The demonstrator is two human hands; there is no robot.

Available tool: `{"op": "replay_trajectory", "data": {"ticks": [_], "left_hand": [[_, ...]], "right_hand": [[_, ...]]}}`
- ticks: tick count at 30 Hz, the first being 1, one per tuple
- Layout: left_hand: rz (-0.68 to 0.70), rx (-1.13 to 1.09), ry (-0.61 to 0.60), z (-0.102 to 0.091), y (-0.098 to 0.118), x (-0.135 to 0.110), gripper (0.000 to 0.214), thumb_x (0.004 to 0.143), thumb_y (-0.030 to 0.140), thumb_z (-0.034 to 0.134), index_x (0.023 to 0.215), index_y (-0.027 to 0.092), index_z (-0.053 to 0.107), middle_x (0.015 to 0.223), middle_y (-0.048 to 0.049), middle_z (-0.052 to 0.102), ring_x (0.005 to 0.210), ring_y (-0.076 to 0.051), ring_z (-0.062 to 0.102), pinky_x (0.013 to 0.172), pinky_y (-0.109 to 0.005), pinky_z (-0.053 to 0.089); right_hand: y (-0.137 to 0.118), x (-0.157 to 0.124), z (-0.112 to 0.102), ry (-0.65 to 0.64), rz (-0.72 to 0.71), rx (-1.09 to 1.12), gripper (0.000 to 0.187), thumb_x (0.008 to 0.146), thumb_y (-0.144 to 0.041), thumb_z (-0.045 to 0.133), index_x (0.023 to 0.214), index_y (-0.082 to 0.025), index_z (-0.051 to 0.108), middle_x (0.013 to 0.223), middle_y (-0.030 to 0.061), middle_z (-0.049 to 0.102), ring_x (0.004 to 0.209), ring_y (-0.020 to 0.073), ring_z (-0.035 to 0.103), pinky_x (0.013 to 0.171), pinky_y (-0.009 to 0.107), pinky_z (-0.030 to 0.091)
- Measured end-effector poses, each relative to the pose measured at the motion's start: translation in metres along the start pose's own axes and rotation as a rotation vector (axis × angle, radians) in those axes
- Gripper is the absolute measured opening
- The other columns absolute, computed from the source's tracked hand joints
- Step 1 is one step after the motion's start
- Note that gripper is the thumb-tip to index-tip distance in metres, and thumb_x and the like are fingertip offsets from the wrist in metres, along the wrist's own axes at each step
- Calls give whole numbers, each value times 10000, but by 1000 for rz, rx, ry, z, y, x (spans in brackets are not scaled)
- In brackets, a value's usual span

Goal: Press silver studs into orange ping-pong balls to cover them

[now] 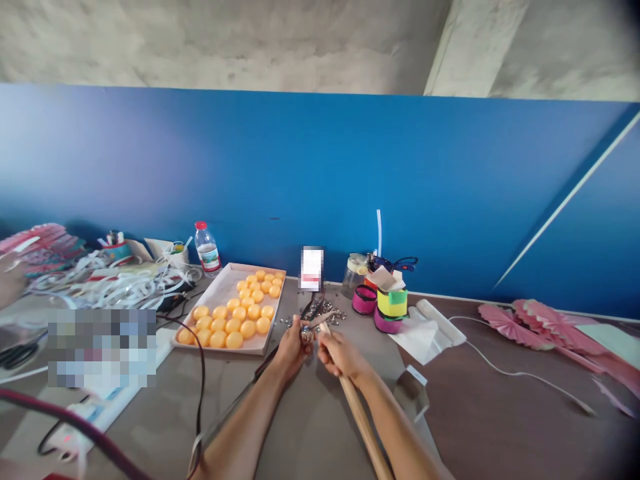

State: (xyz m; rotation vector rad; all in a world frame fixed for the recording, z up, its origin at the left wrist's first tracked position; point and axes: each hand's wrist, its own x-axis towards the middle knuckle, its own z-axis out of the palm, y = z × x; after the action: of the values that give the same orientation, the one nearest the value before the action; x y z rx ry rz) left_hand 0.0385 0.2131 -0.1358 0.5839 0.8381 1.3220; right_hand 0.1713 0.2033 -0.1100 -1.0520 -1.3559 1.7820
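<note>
My left hand (293, 347) is closed on a small shiny metal piece (307, 333), too small to make out its exact kind. My right hand (336, 352), fingers wrapped round, grips a long pale wooden stick (361, 417) that runs back toward me under the right forearm. Between the two hands a narrow tan strip (321, 319) shows; which hand holds it I cannot tell. Just beyond the fingertips lies a loose pile of small shiny metal pieces (330, 312) with dark straps among them.
Left stands a white tray (225, 277) of orange balls, with a water bottle (207, 250) behind. Colourful bands (391, 303), a jar (355, 272) and a white roll (440, 327) are right. Cables (203, 380) cross the left side. Pink fans (540, 323) lie far right.
</note>
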Motion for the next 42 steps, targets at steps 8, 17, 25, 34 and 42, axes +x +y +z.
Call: {"op": "replay_trajectory", "data": {"ticks": [8, 17, 25, 34, 42], "left_hand": [[11, 20, -24, -1, 0, 0, 533, 692, 658, 629, 698, 130, 554, 515, 20, 507, 408, -65, 403, 415, -203, 279], [5, 11, -46, -2, -3, 0, 508, 701, 632, 640, 717, 130, 566, 535, 15, 518, 421, -76, 428, 428, -212, 305], [-15, -3, -32, 1, 0, -2, 527, 708, 651, 621, 721, 128, 566, 555, 5, 536, 425, -81, 429, 423, -213, 315], [-39, -157, -177, -2, 6, -1, 344, 792, 457, 638, 945, 149, 621, 757, -43, 634, 592, -127, 550, 563, -249, 384], [-6, -207, -191, -4, 11, -3, 548, 716, 278, 735, 1221, 165, 553, 869, -51, 654, 732, -147, 588, 636, -255, 389]], "right_hand": [[-2, -3, 2, 26, -14, -45, 471, 727, -662, 535, 708, -210, 406, 463, -84, 489, 255, 26, 303, 294, 190, 131], [-1, -2, 1, 63, 6, -68, 462, 732, -650, 541, 696, -209, 406, 452, -85, 473, 252, 29, 299, 287, 181, 137], [-2, -3, -4, 59, 2, -94, 432, 769, -626, 506, 721, -208, 409, 475, -85, 489, 257, 28, 306, 292, 181, 145], [-16, -11, -11, 1, -129, 238, 476, 727, -650, 576, 720, -208, 397, 496, -96, 478, 270, 12, 274, 349, 190, 191], [-8, -7, -5, 70, -101, 132, 464, 735, -645, 553, 724, -207, 402, 499, -84, 498, 268, 21, 302, 325, 185, 157]]}}
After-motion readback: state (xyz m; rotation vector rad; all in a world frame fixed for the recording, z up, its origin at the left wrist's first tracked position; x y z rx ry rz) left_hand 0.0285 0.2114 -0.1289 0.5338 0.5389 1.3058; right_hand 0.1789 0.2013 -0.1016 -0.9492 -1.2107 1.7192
